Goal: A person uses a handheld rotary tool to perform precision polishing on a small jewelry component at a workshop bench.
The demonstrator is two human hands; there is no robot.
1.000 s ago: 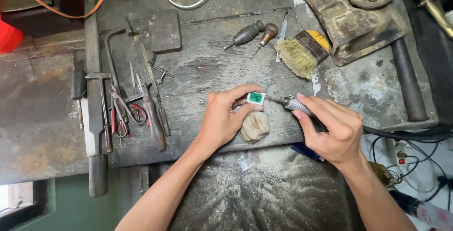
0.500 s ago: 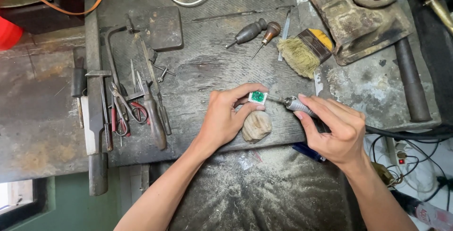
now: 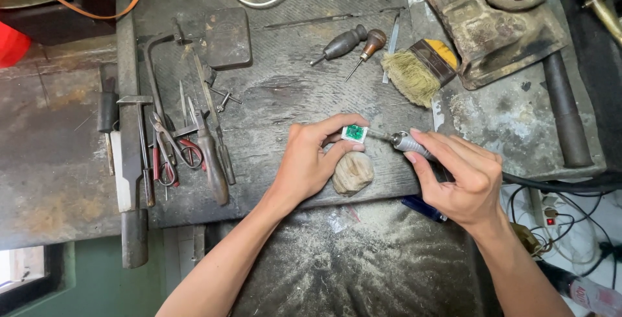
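Note:
My left hand (image 3: pixel 314 158) pinches a small square green stone in a pale metal setting (image 3: pixel 354 133) between thumb and forefinger, resting on a rounded wooden peg (image 3: pixel 353 173) at the bench edge. My right hand (image 3: pixel 463 177) grips a rotary tool handpiece (image 3: pixel 407 142) like a pen. Its thin bit touches the right side of the setting. A black flexible shaft (image 3: pixel 557 183) runs off to the right from the handpiece.
Pliers, cutters and files (image 3: pixel 172 152) lie at the left. Two wooden-handled gravers (image 3: pixel 356 43), a bristle brush (image 3: pixel 418 70) and a worn block (image 3: pixel 492 22) sit at the back. A blue pen-like item (image 3: pixel 424 209) lies below my right hand. Cables hang right.
Both hands stay together at the peg; the stone and the tool tip have barely shifted. The view has moved slightly.

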